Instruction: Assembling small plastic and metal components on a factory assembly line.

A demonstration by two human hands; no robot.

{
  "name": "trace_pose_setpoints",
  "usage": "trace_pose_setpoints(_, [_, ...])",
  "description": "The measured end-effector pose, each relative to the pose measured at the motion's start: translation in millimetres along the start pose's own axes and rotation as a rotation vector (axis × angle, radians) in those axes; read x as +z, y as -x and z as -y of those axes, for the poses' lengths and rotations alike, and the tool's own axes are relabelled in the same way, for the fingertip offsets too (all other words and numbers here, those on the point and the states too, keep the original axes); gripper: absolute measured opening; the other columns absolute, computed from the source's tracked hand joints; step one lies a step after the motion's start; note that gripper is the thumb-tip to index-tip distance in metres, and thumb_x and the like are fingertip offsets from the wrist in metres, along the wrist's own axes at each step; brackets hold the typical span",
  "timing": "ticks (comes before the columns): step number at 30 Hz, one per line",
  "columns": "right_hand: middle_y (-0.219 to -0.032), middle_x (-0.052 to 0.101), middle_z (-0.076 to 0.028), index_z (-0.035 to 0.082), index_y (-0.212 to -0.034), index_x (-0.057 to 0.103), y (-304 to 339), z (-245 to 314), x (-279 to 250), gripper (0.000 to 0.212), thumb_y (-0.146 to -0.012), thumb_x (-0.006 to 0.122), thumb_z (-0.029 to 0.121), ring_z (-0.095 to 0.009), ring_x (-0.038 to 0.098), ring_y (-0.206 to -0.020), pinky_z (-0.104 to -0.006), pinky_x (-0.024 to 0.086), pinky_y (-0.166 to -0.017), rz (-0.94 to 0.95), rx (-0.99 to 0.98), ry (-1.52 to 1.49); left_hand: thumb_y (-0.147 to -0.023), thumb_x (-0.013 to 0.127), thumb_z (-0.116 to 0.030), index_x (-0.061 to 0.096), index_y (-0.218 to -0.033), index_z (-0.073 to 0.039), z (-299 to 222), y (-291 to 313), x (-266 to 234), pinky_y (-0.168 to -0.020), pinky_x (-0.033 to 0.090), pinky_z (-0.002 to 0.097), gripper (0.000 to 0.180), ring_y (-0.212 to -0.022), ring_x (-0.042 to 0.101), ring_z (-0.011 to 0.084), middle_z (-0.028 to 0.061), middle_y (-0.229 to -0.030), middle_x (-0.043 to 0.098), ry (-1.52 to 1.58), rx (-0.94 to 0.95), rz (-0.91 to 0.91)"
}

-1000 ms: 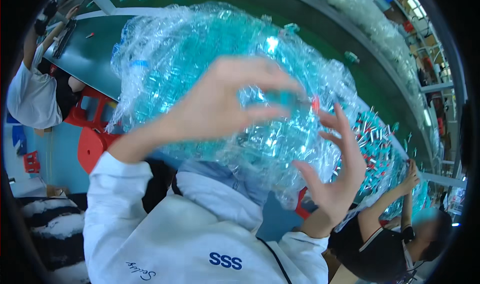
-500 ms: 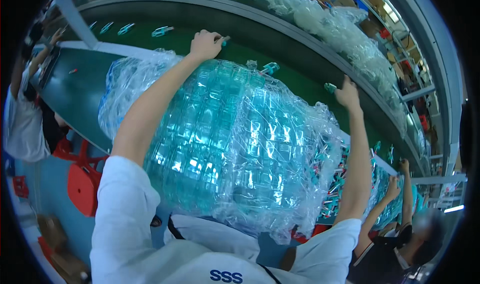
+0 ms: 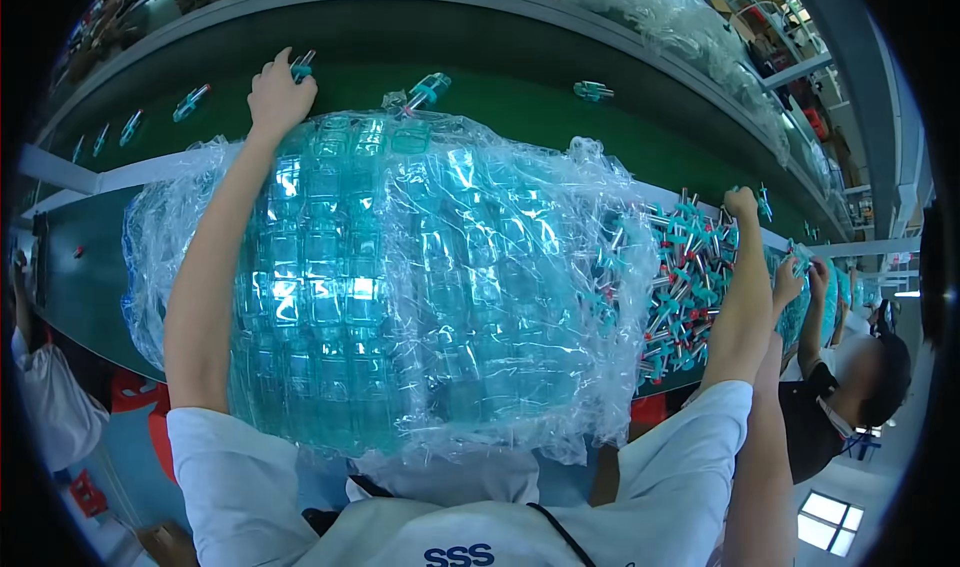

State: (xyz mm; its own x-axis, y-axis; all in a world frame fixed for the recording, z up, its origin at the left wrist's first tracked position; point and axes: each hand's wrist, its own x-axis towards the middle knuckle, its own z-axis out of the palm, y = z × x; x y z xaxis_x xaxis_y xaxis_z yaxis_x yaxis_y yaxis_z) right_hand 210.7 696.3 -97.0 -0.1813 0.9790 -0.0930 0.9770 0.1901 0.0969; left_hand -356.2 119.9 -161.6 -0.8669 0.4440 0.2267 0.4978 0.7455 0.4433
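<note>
My left hand (image 3: 282, 95) reaches over the green conveyor belt. Its thumb and fingertips are closed around a small teal plastic piece (image 3: 303, 65) with a silvery tube and a reddish tip. At the right, my right hand (image 3: 740, 203) is curled at the belt's near edge, beside a heap of similar teal, silver and red pieces (image 3: 690, 277); a bit of teal shows at its fingertips, but what it grips is unclear. Between my arms sits a big film-wrapped bundle of clear teal plastic containers (image 3: 330, 297). A teal piece (image 3: 430, 89) stands tilted at the bundle's far edge.
Several more teal pieces (image 3: 190, 102) lie spaced along the belt (image 3: 480, 47), and one (image 3: 593, 91) lies right of centre. Crumpled clear film (image 3: 660, 12) runs beyond the far rail. A co-worker in black (image 3: 820, 417) works close at my right; another person (image 3: 60, 407) is at far left.
My view has shifted. My left hand has moved leftward along the belt with a teal piece at its fingers. My right hand has left a teal piece on the belt and moved toward the heap.
</note>
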Motion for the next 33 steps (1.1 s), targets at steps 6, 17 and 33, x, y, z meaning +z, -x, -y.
trace_pose_setpoints(6, [-0.107, 0.069, -0.029, -0.005, -0.112, 0.064, 19.5, -6.6, -19.7, 0.046, -0.083, 0.068, 0.031, -0.045, 0.067, -0.103, -0.0457, 0.052, -0.092, -0.124, -0.106, 0.019, -0.08, 0.066, -0.042, 0.047, -0.145, -0.011, -28.4, 7.8, 1.4, -0.109, 0.036, 0.0549, 0.075, -0.133, 0.044, 0.0401, 0.0216, -0.141, 0.049, -0.055, -0.069, 0.023])
trace_pose_setpoints(17, [-0.111, 0.071, -0.022, -0.002, -0.137, 0.053, -44.0, -48.1, 24.0, 0.055, -0.086, 0.047, 0.02, -0.037, 0.068, -0.102, -0.0432, 0.05, -0.094, -0.235, -0.21, -0.234, -0.08, 0.064, -0.042, 0.033, -0.152, -0.005, -21.8, 13.2, -8.0, -0.11, 0.032, 0.0585, 0.087, -0.136, 0.04, 0.0421, 0.025, -0.145, 0.045, -0.11, -0.14, -0.035])
trace_pose_setpoints(33, [-0.109, 0.07, -0.02, 0.004, -0.122, 0.057, 38.3, 6.3, -35.1, 0.046, -0.085, 0.072, 0.026, -0.034, 0.068, -0.099, -0.0414, 0.052, -0.086, -0.166, -0.35, -0.206, -0.082, 0.066, -0.05, 0.033, -0.153, -0.011, -25.7, 0.9, 4.3, -0.111, 0.03, 0.0601, 0.088, -0.138, 0.037, 0.0452, 0.0252, -0.149, 0.04, -0.178, -0.158, -0.048])
